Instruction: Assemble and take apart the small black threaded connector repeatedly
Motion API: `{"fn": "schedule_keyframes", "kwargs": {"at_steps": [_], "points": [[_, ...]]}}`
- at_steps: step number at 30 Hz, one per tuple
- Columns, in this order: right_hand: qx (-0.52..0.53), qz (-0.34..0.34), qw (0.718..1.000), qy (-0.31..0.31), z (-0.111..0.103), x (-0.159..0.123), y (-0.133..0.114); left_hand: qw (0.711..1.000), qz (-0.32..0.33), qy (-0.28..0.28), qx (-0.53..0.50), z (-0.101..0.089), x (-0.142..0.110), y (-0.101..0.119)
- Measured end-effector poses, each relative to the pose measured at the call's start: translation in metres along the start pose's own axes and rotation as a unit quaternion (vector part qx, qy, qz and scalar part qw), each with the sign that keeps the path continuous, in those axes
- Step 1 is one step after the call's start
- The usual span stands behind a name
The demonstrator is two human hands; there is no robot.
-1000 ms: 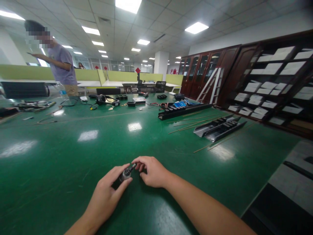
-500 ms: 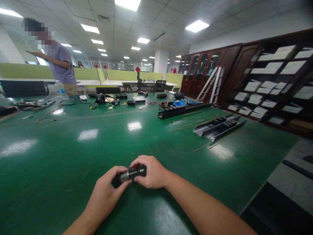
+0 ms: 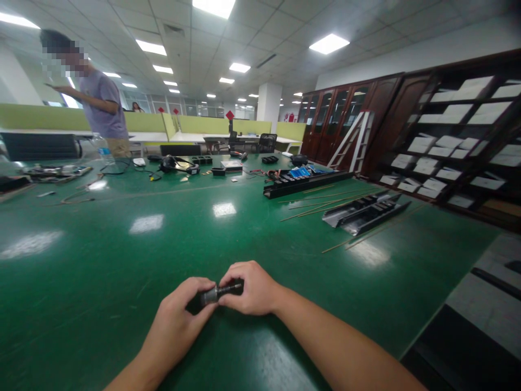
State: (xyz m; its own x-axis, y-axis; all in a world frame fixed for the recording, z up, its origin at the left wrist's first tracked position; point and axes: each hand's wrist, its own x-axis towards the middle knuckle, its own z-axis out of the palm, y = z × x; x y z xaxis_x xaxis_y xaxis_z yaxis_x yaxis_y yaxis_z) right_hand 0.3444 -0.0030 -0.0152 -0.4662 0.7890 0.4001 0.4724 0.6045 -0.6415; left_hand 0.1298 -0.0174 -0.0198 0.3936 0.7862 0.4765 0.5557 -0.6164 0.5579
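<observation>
Just above the green tabletop, a small cylindrical metal part [image 3: 210, 296] lies almost level between my two hands. It has a dark rear end, a silvery collar and a thin dark shaft pointing right. My left hand [image 3: 179, 315] is closed round the thicker end, thumb below and fingertips above; its rear is partly hidden in the palm. The thumb and forefinger of my right hand [image 3: 254, 290] are closed on the part where the shaft meets the collar. The shaft's tip reaches in under the right palm.
On the green table [image 3: 101, 304], black metal channels [image 3: 362, 214] and thin brass-coloured rods [image 3: 313, 209] lie right of centre. A longer black channel [image 3: 305, 184] is behind them. Tools, cables and a water bottle [image 3: 103, 149] line the far side. A person [image 3: 103, 106] stands beyond at left.
My right thumb and forefinger, apart around the shaft before, have closed in on the part beside the collar. My left hand has barely moved and keeps its hold.
</observation>
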Motion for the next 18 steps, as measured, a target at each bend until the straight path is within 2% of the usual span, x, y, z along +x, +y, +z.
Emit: {"fn": "schedule_keyframes", "kwargs": {"at_steps": [4,10,18], "points": [[-0.009,0.001,1.000,-0.004,-0.0001,-0.0004,0.0001,1.000,0.016,0.000,0.003,0.0012,-0.0013,-0.0025],[-0.011,-0.018,1.000,-0.011,0.0007,-0.0004,0.0027,1.000,0.016,0.002,0.003,0.0018,-0.0014,-0.0016],[-0.019,-0.009,1.000,-0.016,0.0002,-0.0005,0.0029,1.000,0.008,0.002,0.004,0.0014,-0.0002,-0.0017]]}}
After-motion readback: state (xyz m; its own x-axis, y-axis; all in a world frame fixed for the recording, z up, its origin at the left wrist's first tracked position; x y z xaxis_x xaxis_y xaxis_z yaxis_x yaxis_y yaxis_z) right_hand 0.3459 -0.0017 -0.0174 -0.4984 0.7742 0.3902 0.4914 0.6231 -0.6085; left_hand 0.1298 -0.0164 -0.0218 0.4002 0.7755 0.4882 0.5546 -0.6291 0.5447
